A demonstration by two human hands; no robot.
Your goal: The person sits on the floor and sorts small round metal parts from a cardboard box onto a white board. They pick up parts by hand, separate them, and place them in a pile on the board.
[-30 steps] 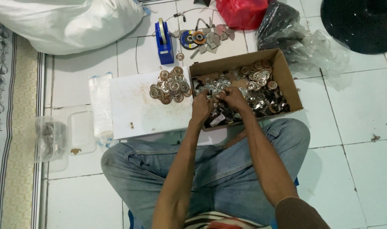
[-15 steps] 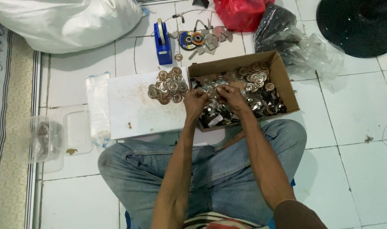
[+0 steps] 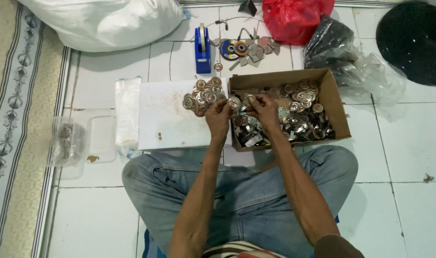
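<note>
— What do the hands hold?

— The left hand (image 3: pixel 219 113) pinches a small round metal disc (image 3: pixel 234 102) at its fingertips, fingers curled in narrow. The right hand (image 3: pixel 265 109) is pinched around a second disc (image 3: pixel 250 99) just beside the first. Both hands meet over the near left corner of the cardboard box (image 3: pixel 336 111), forearms stretched forward from the lap.

— And what's in that box?

— Under and to the right of the right hand, it is heaped with more metal parts (image 3: pixel 298 114): round discs toward the far side, darker flat pieces nearer the person. Which pieces are which is hard to tell.

— Anything to the left?

— Just beyond the left hand a pile of discs (image 3: pixel 203 94) lies on a white board (image 3: pixel 165 119). Further left is a clear plastic bag (image 3: pixel 127 114), then a clear plastic tub (image 3: pixel 79 138) with something dark inside.

— Past the box?

— On the tiled floor sit a blue tape dispenser (image 3: pixel 202 49) and loose metal scraps (image 3: pixel 249 50). Beyond those are a white sack (image 3: pixel 108 21), a red bag (image 3: pixel 294 19) and a dark bag (image 3: pixel 330 45).
</note>
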